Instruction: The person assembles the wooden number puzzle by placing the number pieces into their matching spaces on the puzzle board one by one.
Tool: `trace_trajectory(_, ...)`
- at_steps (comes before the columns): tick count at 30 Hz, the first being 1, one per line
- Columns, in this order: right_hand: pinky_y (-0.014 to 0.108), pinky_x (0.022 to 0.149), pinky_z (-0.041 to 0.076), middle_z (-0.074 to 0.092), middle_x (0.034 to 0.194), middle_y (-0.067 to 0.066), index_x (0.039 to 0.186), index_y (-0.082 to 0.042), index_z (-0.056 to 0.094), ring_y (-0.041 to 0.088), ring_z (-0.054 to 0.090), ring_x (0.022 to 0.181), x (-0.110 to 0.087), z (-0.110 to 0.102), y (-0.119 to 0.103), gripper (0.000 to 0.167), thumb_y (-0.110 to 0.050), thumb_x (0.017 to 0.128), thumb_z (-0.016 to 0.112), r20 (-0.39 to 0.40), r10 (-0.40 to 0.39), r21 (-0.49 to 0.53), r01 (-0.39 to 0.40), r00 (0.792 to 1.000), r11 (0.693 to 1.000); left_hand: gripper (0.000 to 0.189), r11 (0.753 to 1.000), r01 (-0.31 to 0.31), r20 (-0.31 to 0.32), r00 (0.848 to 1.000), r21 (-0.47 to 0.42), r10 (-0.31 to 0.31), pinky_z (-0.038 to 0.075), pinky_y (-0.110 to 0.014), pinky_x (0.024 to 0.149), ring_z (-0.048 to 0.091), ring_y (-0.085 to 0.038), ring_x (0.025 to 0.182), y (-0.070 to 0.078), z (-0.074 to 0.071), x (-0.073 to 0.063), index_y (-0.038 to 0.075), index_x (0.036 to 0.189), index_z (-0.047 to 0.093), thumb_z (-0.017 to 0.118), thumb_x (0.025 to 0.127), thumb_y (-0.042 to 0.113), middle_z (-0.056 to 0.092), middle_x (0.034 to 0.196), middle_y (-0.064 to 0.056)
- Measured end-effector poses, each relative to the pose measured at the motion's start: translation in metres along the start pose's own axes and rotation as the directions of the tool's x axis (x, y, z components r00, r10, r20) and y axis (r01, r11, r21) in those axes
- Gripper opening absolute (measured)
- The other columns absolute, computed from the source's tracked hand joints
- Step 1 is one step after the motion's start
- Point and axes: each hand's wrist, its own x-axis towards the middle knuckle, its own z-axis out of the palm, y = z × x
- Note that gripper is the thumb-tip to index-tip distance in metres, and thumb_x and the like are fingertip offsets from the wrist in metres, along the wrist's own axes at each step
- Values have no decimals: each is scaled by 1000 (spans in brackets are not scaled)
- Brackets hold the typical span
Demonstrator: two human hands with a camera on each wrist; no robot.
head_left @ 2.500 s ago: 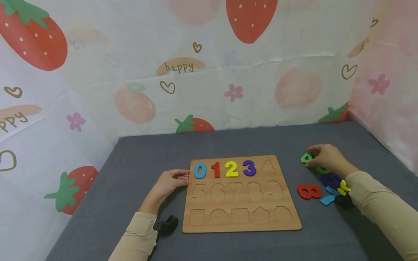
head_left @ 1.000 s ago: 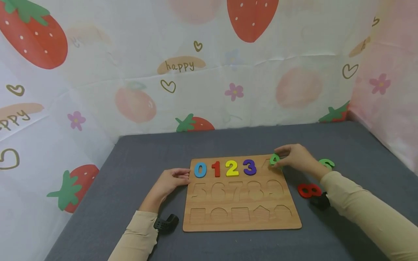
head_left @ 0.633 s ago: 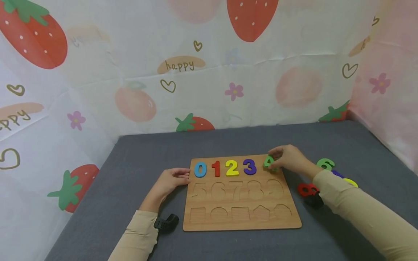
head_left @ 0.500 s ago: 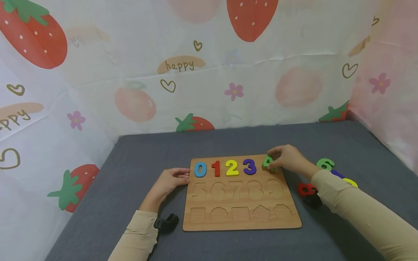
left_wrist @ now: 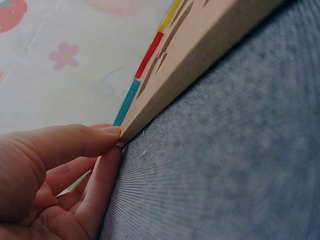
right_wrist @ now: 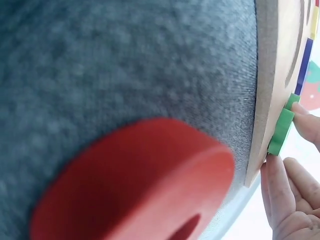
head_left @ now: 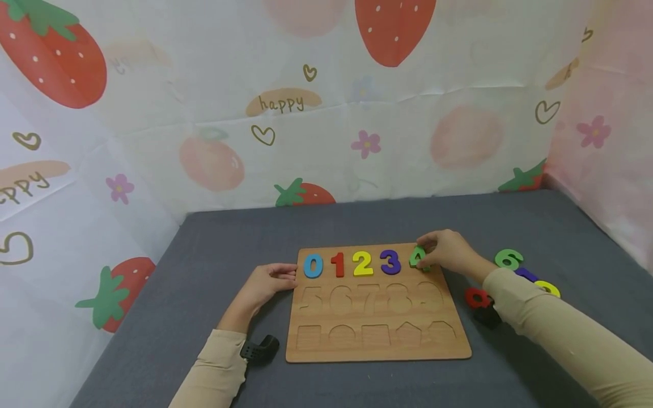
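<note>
A wooden number puzzle board (head_left: 352, 315) lies on the table. My left hand (head_left: 264, 290) holds its left edge; in the left wrist view the thumb (left_wrist: 80, 142) and a finger pinch the board's corner. At the top right recess, my right hand (head_left: 454, 253) pinches a green number 4 (head_left: 415, 256). The right wrist view has the green 4 (right_wrist: 281, 131) between thumb and fingers, against the board's face; whether it lies flush cannot be told. Blue 0 (head_left: 306, 266), red 1 (head_left: 340, 265), yellow 2 (head_left: 363, 264) and purple 3 (head_left: 390, 263) fill the same row.
Right of the board lie a green number piece (head_left: 509, 259), a purple piece (head_left: 526, 275), a yellow piece (head_left: 548, 288) and a red 8 (head_left: 476, 297), partly hidden by the right sleeve. Empty recesses fill the board's lower rows. A patterned cloth (head_left: 316, 147) hangs behind the grey table (head_left: 245, 232).
My right hand has carried the green 4 leftward from the loose pieces to the top right recess, shifting slightly there in the last half second. The left hand has stayed at the board's edge.
</note>
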Motion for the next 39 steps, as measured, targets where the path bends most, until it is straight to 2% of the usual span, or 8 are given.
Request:
trace_trajectory(5, 48, 93, 53, 66, 126, 23, 130, 4, 62, 39, 61, 117, 0, 1, 2, 61, -21, 79, 85, -3, 6, -21, -6, 1000, 1000, 45, 1000, -8, 3, 1000, -3, 8, 53, -37, 97, 68, -21, 109, -1, 0, 1, -2, 131, 63, 74, 88, 7, 70, 120, -19)
trace_trajectory(15, 47, 90, 54, 68, 123, 22, 128, 4, 64, 37, 63, 111, 0, 1, 3, 58, -20, 79, 84, -11, -17, -50, 16, 1000, 999, 44, 1000, -8, 3, 1000, -7, 8, 53, -35, 96, 68, -18, 106, -3, 1, 3, -1, 131, 63, 73, 88, 6, 71, 119, -18)
trace_trajectory(32, 47, 91, 54, 68, 123, 22, 126, 3, 66, 38, 63, 112, -1, 1, 2, 56, -20, 79, 85, -4, -28, -50, 28, 1000, 998, 44, 1000, 3, -8, 1000, -7, -3, 54, -35, 96, 68, -16, 105, -4, 2, 5, 1, 130, 64, 74, 87, 6, 72, 118, -15)
trace_trajectory(39, 50, 94, 53, 66, 127, 22, 129, 1, 65, 39, 61, 117, -4, 0, 3, 57, -23, 80, 84, 5, -22, -4, 22, 1000, 1000, 44, 1000, 8, -10, 1000, -2, -8, 53, -35, 96, 68, -16, 105, -4, 1, 4, 1, 130, 64, 74, 87, 6, 71, 119, -15)
